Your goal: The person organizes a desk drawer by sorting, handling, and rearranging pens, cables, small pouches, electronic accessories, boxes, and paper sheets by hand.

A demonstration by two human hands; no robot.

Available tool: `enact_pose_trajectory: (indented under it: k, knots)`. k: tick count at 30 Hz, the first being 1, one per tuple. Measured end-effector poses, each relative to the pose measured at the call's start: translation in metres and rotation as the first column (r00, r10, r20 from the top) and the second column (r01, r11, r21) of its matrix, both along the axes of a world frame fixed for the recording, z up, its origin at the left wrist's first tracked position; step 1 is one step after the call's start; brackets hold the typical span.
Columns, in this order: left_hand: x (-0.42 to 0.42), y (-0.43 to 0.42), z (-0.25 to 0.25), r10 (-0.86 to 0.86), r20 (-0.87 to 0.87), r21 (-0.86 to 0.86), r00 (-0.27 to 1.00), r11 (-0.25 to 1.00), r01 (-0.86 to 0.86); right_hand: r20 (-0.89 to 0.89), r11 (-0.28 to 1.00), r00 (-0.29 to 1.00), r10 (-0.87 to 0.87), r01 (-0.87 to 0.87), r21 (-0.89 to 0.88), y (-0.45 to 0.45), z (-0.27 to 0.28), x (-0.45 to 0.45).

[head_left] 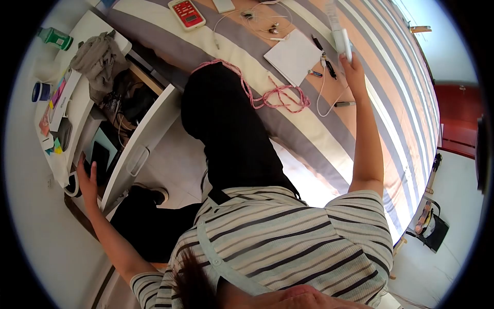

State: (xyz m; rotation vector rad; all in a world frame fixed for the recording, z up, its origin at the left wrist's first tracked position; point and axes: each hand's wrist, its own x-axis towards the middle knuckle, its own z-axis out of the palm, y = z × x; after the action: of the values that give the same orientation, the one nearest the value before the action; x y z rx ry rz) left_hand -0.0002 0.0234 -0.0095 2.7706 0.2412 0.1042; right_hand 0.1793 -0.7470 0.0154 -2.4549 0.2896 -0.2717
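1 white object (343, 46) in right fingers (355, 61), left fingers (93, 171) at drawer (155, 122)

Wht obj. (342, 44), far end blurry, above striped bed (314, 141); wht drawer (154, 123) open

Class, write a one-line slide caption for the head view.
Left hand at an open drawer, right hand holding a white object over a striped bed.
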Motion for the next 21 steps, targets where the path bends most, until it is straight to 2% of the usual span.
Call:
enact_pose_trajectory:
  k: [1,3,7,9,12,14,16,18,19,21]
  knots:
    - [0.001,-0.005,0.003,-0.015,0.044,-0.03,0.999,0.999,0.017,-0.001,1.0,1.0,0.005,-0.005,0.0,0.008,0.006,-0.004]
    - [0.002,-0.011,0.007,-0.017,0.069,-0.026,0.997,0.999,0.019,0.069,0.941,0.983,0.17,-0.182,0.285,0.021,0.016,-0.012]
    - [0.005,-0.031,0.02,-0.029,0.137,-0.034,0.99,0.999,0.034,0.006,0.876,0.955,0.297,-0.275,0.395,0.036,0.036,-0.014]
    - [0.005,-0.038,0.026,-0.026,0.17,-0.048,0.985,0.998,0.035,0.039,0.712,0.936,0.35,-0.293,0.638,0.05,0.046,-0.015]
    - [0.007,-0.055,0.034,0.003,0.192,-0.035,0.981,0.999,0.003,0.071,0.66,0.941,0.33,-0.283,0.696,0.082,0.063,-0.023]
    - [0.01,-0.072,0.04,0.005,0.259,-0.119,0.966,0.993,0.026,0.063,0.62,0.926,0.372,-0.298,0.726,0.105,0.074,-0.028]
    - [0.016,-0.11,0.058,-0.063,0.314,-0.065,0.947,0.994,0.088,0.056,0.566,0.9,0.433,-0.32,0.76,0.135,0.081,-0.033]
    - [0.023,-0.153,0.077,-0.194,0.371,-0.089,0.908,0.966,0.243,0.003,0.513,0.798,0.602,-0.39,0.765,0.166,0.087,-0.036]
    - [0.026,-0.175,0.086,-0.232,0.391,-0.071,0.89,0.957,0.281,0.001,0.493,0.777,0.63,-0.401,0.772,0.182,0.087,-0.035]
    - [0.033,-0.207,0.094,-0.266,0.391,-0.283,0.881,0.876,0.39,0.001,0.479,0.672,0.741,-0.528,0.701,0.209,0.085,-0.034]
